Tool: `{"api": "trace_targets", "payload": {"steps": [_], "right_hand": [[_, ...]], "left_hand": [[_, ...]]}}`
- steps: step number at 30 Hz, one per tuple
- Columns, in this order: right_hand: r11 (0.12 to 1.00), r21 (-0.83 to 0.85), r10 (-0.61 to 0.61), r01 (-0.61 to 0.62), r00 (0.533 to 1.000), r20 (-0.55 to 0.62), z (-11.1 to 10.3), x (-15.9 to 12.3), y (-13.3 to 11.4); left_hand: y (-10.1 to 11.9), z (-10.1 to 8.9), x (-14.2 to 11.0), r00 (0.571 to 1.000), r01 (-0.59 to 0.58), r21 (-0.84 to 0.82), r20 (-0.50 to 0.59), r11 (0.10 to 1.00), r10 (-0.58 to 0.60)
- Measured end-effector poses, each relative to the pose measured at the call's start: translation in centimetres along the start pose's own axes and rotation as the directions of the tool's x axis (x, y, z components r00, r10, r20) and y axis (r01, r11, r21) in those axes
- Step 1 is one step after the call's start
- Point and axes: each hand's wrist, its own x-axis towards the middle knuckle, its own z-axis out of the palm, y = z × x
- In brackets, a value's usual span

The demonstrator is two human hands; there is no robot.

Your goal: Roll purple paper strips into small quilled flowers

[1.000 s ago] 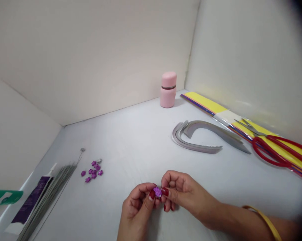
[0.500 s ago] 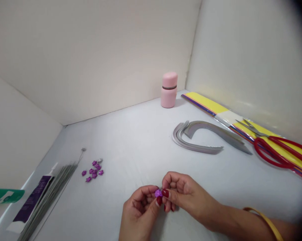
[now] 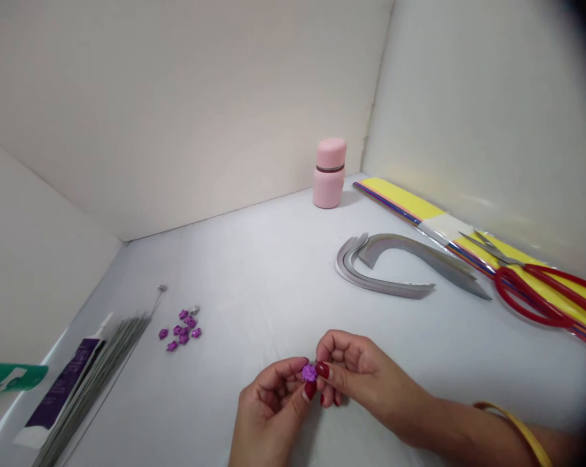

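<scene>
A small glittery purple flower bead [image 3: 309,372] is pinched between my left hand [image 3: 270,407] and my right hand [image 3: 356,368], just above the white work surface [image 3: 234,292]. Their red-painted fingertips meet around it and hide part of it. A little to the upper left lies a loose cluster of several matching purple flower beads [image 3: 181,329]. A thin wire with a small silver end [image 3: 157,299] runs from a bundle of grey wire stems [image 3: 103,373].
A pink bottle [image 3: 329,173] stands against the back wall. Grey paper strips [image 3: 385,272] curve on the right, next to a yellow strip pack [image 3: 400,201] and red-handled scissors [image 3: 531,295]. A purple-labelled tube [image 3: 62,389] and a green packet [image 3: 11,377] lie at the left.
The purple bead has turned slightly between my fingertips and shows more of its flower shape. My hands have barely moved.
</scene>
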Motion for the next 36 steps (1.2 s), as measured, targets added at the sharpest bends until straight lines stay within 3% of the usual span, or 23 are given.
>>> {"api": "trace_targets", "payload": {"steps": [15, 25, 29, 33, 36], "right_hand": [[0.966, -0.207, -0.145, 0.152, 0.988, 0.050, -0.4, -0.4, 1.1], [0.995, -0.073, -0.061, 0.064, 0.997, 0.037, -0.4, -0.4, 0.8], [0.996, -0.064, -0.051, 0.055, 0.997, 0.061, -0.5, -0.2, 0.6], [0.998, -0.057, -0.036, 0.041, 0.996, 0.084, -0.5, 0.0, 0.3], [0.999, -0.053, -0.007, 0.010, 0.997, 0.072, -0.4, 0.1, 0.2]], "left_hand": [[0.1, 0.2, -0.3, 0.995, -0.032, 0.064, -0.091, 0.997, 0.038], [0.1, -0.2, -0.2, 0.999, 0.017, 0.025, 0.031, 1.000, -0.018], [0.1, -0.4, -0.4, 0.999, -0.048, 0.145, 0.005, 0.988, 0.048], [-0.2, -0.8, -0.6, 0.981, -0.183, 0.354, 0.004, 0.917, 0.195], [-0.4, -0.9, -0.6, 0.973, -0.221, 0.415, 0.026, 0.883, 0.231]]}}
